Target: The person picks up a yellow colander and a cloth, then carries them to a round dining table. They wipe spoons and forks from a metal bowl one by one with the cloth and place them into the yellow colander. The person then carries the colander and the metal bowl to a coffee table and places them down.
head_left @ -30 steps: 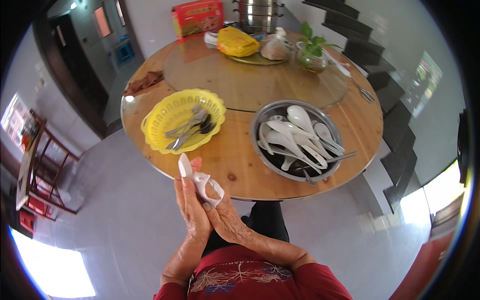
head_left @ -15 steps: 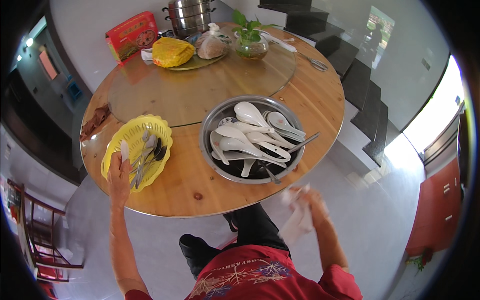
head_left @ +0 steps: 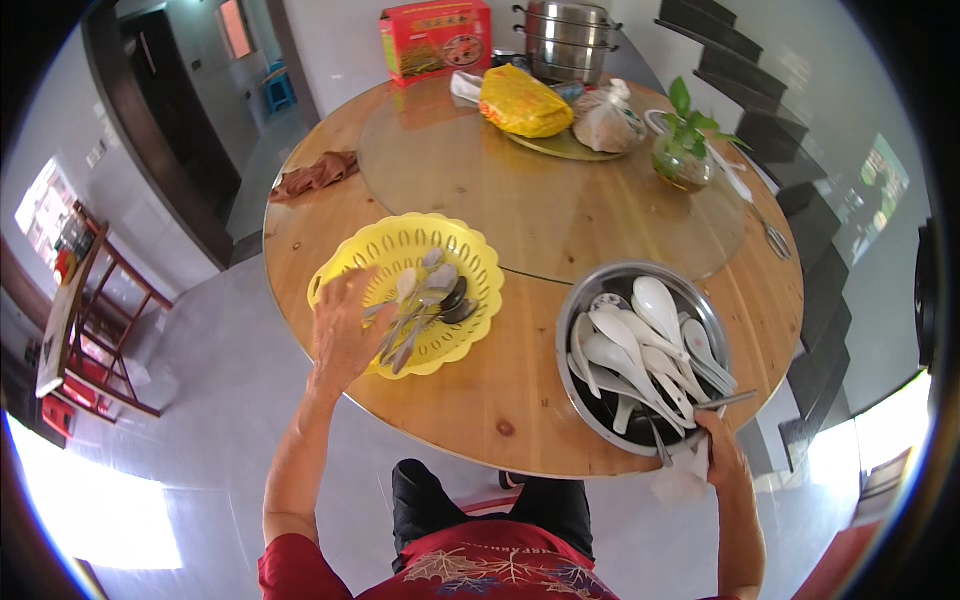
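Observation:
My left hand (head_left: 345, 325) is over the left rim of a yellow plastic basket (head_left: 480, 270), fingers apart and empty. Metal spoons (head_left: 435, 295) lie in the basket, with a pale spoon (head_left: 405, 284) near my fingertips. My right hand (head_left: 722, 448) is closed on a white cloth (head_left: 680, 482) at the near right rim of a steel basin (head_left: 572, 395). Its fingertips reach a metal handle (head_left: 730, 400) that sticks out over the rim, but whether they grip it I cannot tell. Several white soup spoons (head_left: 620, 335) are piled in the basin.
The round wooden table (head_left: 505, 430) carries a glass turntable (head_left: 450, 180). On its far side are a yellow bag (head_left: 525, 103), a tied clear bag (head_left: 608, 122), a red box (head_left: 435, 42), a steamer pot (head_left: 568, 45) and a plant in a glass bowl (head_left: 685, 160). A brown cloth (head_left: 315, 178) lies at left.
The pale spoon has left my left hand and lies in the basket; the fingers have spread. My right hand, with the cloth, has come up to the basin's rim. The view has shifted left.

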Available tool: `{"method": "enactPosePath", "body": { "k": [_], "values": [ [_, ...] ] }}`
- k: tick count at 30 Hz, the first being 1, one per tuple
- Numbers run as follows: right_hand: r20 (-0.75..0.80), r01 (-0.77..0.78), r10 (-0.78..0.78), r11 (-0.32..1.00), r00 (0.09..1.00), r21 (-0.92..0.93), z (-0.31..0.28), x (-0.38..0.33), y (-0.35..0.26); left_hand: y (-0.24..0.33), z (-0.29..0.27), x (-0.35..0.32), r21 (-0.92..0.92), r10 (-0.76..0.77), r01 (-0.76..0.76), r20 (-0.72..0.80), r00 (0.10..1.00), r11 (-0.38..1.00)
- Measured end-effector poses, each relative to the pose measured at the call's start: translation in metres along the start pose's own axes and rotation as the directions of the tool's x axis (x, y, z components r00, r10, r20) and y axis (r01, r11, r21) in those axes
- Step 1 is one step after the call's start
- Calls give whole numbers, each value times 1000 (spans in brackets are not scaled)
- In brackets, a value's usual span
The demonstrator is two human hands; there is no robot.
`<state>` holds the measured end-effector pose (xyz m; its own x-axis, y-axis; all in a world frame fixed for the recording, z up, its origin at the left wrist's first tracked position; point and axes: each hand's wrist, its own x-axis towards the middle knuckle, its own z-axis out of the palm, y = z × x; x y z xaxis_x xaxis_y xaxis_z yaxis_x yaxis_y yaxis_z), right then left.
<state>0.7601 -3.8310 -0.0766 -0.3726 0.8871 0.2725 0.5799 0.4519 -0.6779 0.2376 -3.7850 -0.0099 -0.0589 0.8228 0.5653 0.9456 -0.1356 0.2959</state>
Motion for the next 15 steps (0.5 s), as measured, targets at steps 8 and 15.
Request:
{"method": "enactPosePath", "body": {
  "k": [8,15],
  "values": [
    [50,-515,764,383,643,767,12,23,-45,-59,1,-45,-520,-691,623,83,718,585],
    [-140,-417,814,427,564,802,44,14,-51,-48,-15,-33,-543,-497,840,728,472,2]
  ]
}}
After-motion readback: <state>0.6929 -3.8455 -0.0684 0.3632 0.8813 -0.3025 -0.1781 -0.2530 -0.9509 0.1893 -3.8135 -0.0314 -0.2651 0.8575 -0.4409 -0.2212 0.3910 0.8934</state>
